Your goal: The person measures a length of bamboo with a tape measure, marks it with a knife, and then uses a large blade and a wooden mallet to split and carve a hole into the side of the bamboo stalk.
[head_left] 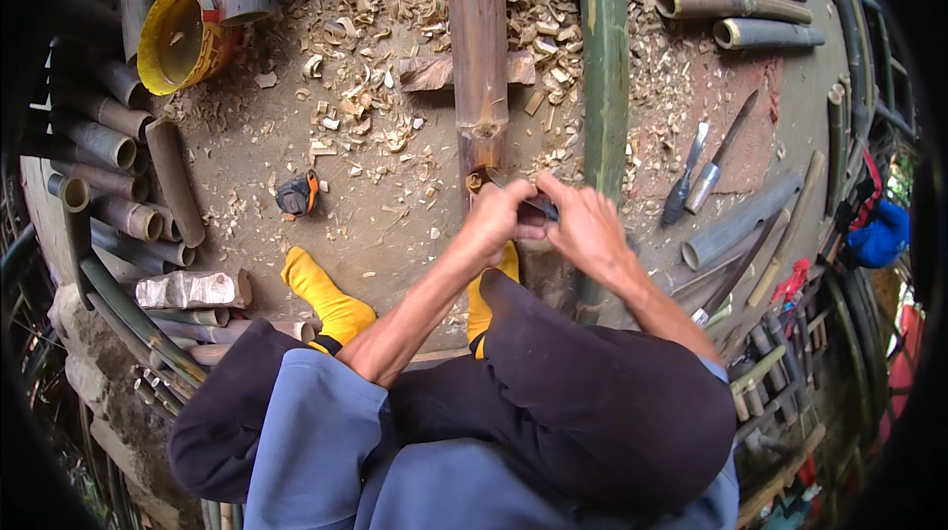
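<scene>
A thick brown bamboo pole (pixel 478 46) runs toward me, propped on a wooden block (pixel 427 74). Its near end has a cut opening (pixel 480 177) beside my hands. My left hand (pixel 502 218) is closed with bent fingers just below that opening; what it grips is mostly covered. Against it, my right hand (pixel 585 226) is closed round a slim grey tool (pixel 541 206), of which only a short piece shows between the hands, so its kind is unclear. A green bamboo pole (pixel 604 66) lies to the right.
Pale shavings (pixel 370 85) cover much of the ground. A tape measure (pixel 297 194) lies left, near a yellow-red bucket (pixel 178 41). At right lie a chisel (pixel 688 174) and a knife (pixel 723 150). Cut bamboo pieces (pixel 731 0) surround the area. My yellow-covered feet (pixel 331 298) are close by.
</scene>
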The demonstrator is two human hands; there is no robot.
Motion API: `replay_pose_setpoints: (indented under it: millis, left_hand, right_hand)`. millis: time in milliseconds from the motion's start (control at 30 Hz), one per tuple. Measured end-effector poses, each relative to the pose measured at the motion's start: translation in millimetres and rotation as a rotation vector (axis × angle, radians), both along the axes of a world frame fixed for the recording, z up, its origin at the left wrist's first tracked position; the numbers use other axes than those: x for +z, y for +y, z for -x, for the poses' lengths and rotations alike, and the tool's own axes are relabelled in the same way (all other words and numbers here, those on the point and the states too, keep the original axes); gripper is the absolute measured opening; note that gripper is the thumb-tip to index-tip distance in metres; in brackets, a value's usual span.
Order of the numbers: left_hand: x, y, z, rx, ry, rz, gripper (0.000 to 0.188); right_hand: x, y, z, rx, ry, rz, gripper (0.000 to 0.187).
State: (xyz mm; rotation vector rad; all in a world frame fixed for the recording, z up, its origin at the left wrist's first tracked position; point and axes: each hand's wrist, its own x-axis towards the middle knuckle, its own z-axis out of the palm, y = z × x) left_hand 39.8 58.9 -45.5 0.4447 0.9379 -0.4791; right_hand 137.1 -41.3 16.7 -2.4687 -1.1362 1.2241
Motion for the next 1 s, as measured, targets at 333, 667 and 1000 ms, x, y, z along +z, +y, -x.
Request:
replay_pose_setpoints:
  millis: [333,667,1000]
  left_hand:
    - [10.3,-37.6,39.0,0.488,-0.080,0.510,0.061]
    - [46.5,7.3,74.2,-0.407,-0.217,-1.060,0.045]
    - [11.5,5.2,157.3,-0.351,0.119,-1.313,0.027]
  right_hand:
    - [-35.0,10.5,-35.3,0.346,0.063,-0.088,0.020]
    - [64.8,32.2,6.9,0.531,-0.402,-0.511,0.029]
    - [-62.9,88.2,74.9,0.946,0.411,-0.330,0.023]
